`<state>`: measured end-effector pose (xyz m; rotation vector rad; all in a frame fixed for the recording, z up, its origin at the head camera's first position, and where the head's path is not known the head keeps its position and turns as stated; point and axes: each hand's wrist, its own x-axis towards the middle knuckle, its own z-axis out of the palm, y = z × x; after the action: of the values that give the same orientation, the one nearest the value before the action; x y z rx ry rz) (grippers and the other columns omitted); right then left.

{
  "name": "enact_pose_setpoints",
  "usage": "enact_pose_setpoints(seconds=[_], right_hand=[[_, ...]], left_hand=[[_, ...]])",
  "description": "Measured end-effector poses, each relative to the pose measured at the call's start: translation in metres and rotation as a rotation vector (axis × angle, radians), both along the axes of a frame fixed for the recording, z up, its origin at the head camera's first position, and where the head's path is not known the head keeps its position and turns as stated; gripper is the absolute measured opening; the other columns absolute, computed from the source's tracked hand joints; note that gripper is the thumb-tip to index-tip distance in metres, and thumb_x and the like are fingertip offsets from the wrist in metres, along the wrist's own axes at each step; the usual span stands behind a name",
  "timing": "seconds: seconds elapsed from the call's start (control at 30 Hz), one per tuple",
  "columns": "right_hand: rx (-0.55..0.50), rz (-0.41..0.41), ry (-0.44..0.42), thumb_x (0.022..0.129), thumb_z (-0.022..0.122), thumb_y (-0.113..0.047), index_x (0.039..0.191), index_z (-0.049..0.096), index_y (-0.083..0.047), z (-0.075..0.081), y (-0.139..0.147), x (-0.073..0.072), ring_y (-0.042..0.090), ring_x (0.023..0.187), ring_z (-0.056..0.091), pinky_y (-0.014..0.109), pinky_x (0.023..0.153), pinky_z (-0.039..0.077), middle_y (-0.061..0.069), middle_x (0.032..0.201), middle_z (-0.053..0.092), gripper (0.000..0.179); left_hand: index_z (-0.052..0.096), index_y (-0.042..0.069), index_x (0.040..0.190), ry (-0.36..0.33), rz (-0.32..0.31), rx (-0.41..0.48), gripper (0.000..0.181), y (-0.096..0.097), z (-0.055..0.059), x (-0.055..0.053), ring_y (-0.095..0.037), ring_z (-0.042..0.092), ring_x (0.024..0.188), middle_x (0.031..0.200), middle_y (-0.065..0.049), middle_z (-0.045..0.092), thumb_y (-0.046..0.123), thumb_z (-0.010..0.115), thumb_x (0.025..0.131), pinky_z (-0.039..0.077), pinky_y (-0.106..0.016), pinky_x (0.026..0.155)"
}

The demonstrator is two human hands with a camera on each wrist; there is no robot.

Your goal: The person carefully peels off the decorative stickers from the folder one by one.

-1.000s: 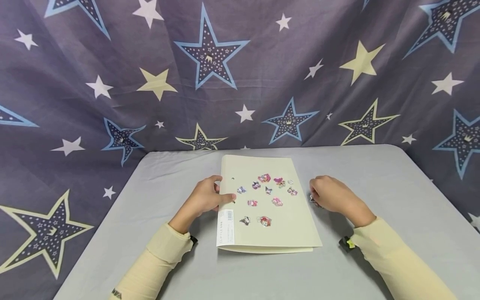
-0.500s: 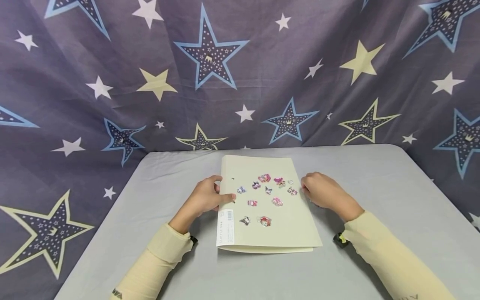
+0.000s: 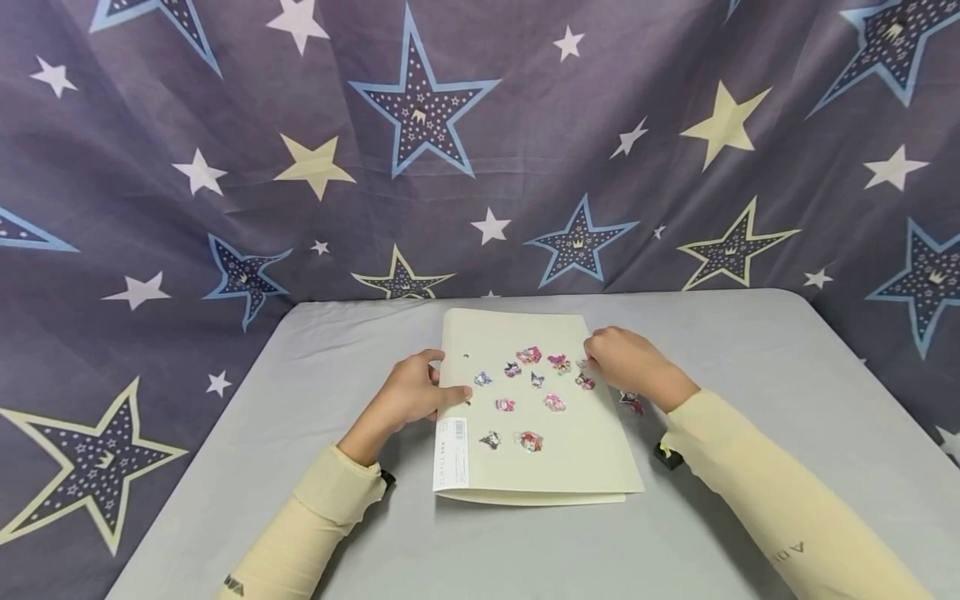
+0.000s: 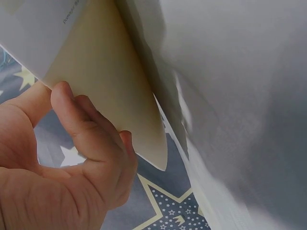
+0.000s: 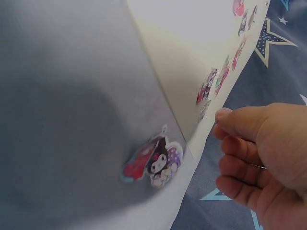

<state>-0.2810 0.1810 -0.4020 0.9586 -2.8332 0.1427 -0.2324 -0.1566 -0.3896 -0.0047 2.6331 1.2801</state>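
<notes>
A cream file folder [image 3: 540, 467] lies on the table, a white label [image 3: 452, 458] along its left edge. My left hand [image 3: 412, 392] holds that edge, thumb on top and fingers beneath. In the left wrist view the fingers [image 4: 79, 124] bend against the folder's underside. Several small character stickers [image 3: 555, 403] lie scattered on the cover. My right hand [image 3: 633, 367] is at the upper right edge, fingers curled and thumb close to the index fingertip. A pale sticker [image 5: 205, 111] lies just beyond the thumb in the right wrist view. Nothing shows between the fingertips.
Right of the folder, a pair of stickers [image 5: 165, 163] lies on the grey tablecloth [image 3: 750, 358], one dark and white, one red. A star-patterned curtain [image 3: 510, 150] hangs behind the table.
My right hand has moved left and slightly away from me, from the tablecloth to the folder's right edge, uncovering stickers on the cloth. My left hand has stayed put on the folder.
</notes>
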Motion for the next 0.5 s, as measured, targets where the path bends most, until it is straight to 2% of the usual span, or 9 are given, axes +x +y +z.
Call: enact_pose_setpoints(seconds=[0.23, 0.37, 0.5], right_hand=[[-0.044, 0.018, -0.134, 0.095, 0.070, -0.009, 0.069, 0.062, -0.013, -0.001, -0.006, -0.012, 0.014, 0.061, 0.047, 0.033, 0.063, 0.046, -0.003, 0.065, 0.054, 0.028], [-0.022, 0.005, -0.187, 0.096, 0.069, -0.011, 0.064, 0.055, -0.016, 0.000, -0.009, -0.017, 0.013, 0.059, 0.040, 0.029, 0.060, 0.038, -0.004, 0.060, 0.046, 0.036], [0.015, -0.025, -0.213, 0.097, 0.067, -0.011, 0.060, 0.046, -0.017, 0.004, -0.014, -0.018, 0.013, 0.056, 0.036, 0.028, 0.057, 0.036, -0.003, 0.058, 0.040, 0.043]], left_hand=[[0.044, 0.002, 0.151, 0.010, -0.003, -0.009, 0.087, 0.000, 0.000, 0.000, -0.021, 0.064, 0.072, 0.104, -0.013, 0.051, 0.029, 0.089, 0.081, 0.061, -0.034, 0.057], [0.044, 0.002, 0.151, 0.012, -0.004, -0.006, 0.087, 0.000, 0.000, 0.000, -0.021, 0.064, 0.073, 0.104, -0.013, 0.051, 0.028, 0.089, 0.082, 0.061, -0.033, 0.056], [0.043, 0.002, 0.151, 0.014, -0.004, -0.004, 0.087, 0.001, 0.001, 0.000, -0.021, 0.063, 0.073, 0.103, -0.013, 0.051, 0.028, 0.089, 0.081, 0.060, -0.033, 0.055]])
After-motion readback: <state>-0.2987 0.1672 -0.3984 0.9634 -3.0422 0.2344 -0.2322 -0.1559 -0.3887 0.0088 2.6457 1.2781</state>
